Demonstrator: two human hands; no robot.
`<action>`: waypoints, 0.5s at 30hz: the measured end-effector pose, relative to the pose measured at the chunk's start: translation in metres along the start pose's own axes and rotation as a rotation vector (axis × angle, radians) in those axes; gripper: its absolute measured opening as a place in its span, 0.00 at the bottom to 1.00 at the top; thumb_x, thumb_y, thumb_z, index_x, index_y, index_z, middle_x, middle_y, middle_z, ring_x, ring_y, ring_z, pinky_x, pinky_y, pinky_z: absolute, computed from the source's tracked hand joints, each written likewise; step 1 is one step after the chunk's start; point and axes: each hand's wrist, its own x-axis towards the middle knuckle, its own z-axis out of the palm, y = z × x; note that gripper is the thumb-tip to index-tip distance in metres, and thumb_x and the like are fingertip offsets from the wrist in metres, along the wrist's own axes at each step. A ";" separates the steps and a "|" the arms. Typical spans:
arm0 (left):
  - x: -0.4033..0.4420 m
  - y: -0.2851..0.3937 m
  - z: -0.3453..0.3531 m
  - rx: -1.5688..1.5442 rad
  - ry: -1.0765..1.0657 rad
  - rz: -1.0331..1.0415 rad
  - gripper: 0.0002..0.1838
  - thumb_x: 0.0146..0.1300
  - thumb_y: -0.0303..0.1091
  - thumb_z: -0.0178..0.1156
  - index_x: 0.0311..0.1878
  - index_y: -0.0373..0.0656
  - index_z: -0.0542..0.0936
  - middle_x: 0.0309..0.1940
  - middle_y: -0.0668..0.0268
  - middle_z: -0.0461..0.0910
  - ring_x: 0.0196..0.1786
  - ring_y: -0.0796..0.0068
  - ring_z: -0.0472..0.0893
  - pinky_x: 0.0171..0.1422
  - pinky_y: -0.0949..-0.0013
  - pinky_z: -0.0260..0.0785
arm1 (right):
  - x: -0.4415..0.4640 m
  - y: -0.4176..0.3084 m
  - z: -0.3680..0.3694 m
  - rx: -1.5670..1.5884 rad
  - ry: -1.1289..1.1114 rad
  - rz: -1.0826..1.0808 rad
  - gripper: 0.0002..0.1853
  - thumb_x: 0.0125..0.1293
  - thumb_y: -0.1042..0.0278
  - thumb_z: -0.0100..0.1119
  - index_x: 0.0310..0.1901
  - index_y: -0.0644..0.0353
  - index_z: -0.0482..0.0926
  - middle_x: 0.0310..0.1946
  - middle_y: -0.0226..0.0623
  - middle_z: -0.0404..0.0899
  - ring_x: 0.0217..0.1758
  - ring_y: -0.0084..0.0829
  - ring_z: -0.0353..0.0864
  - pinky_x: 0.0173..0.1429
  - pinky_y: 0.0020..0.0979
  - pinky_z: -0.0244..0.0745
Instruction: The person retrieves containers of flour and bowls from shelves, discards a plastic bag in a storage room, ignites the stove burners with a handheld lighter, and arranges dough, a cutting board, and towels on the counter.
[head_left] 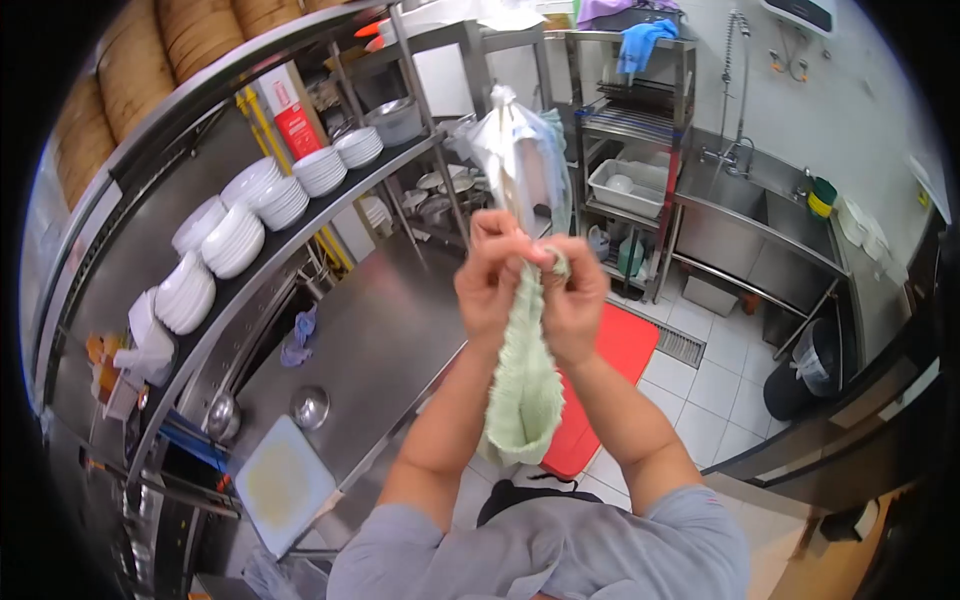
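A light green cloth (525, 390) hangs in a loop in front of the chest, gathered at its top between both hands. My left hand (492, 275) is closed on one part of it, fingers pinched together. My right hand (575, 295) pinches the other part, with a small fold of cloth poking out between thumb and fingers. The two hands touch at the fingertips. Behind them, clear plastic bags (515, 150) hang from a rack.
Left is a steel counter (400, 320) with a cutting board (285, 485), a metal bowl (309, 407) and a purple cloth (299, 335). Stacked white bowls (233, 240) line the shelf above. A red board (610, 380), a wire rack and a sink (725, 190) are at right.
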 end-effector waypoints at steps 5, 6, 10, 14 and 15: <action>-0.018 -0.002 0.001 -0.106 0.061 -0.147 0.08 0.72 0.37 0.60 0.42 0.44 0.83 0.47 0.65 0.71 0.51 0.74 0.69 0.61 0.70 0.62 | -0.021 0.027 0.006 0.173 0.076 -0.035 0.07 0.72 0.68 0.62 0.44 0.62 0.81 0.38 0.30 0.76 0.39 0.19 0.74 0.45 0.20 0.68; -0.021 -0.002 -0.003 -0.191 0.089 -0.193 0.08 0.73 0.37 0.60 0.41 0.45 0.83 0.49 0.65 0.71 0.52 0.74 0.69 0.62 0.69 0.62 | -0.024 0.027 0.007 0.147 0.072 -0.042 0.08 0.72 0.68 0.62 0.46 0.62 0.82 0.40 0.31 0.76 0.42 0.20 0.75 0.47 0.21 0.69; -0.025 -0.005 -0.016 -0.218 0.068 -0.176 0.08 0.74 0.39 0.59 0.41 0.48 0.83 0.57 0.62 0.72 0.58 0.71 0.70 0.68 0.68 0.60 | -0.025 0.017 0.024 -0.029 0.061 0.031 0.15 0.70 0.66 0.65 0.54 0.61 0.84 0.49 0.33 0.76 0.51 0.24 0.75 0.57 0.25 0.70; -0.024 -0.006 -0.028 -0.156 0.112 -0.286 0.10 0.74 0.42 0.58 0.39 0.49 0.82 0.68 0.61 0.68 0.70 0.68 0.65 0.75 0.61 0.56 | -0.031 0.030 0.033 0.106 -0.013 0.206 0.21 0.71 0.58 0.64 0.60 0.60 0.82 0.55 0.34 0.75 0.56 0.25 0.73 0.61 0.26 0.68; -0.024 -0.013 -0.035 -0.146 0.099 -0.294 0.10 0.73 0.43 0.59 0.37 0.49 0.82 0.71 0.61 0.66 0.74 0.68 0.62 0.78 0.59 0.51 | -0.034 0.032 0.034 0.076 -0.025 0.264 0.22 0.72 0.55 0.61 0.60 0.61 0.81 0.54 0.34 0.74 0.56 0.24 0.72 0.60 0.25 0.68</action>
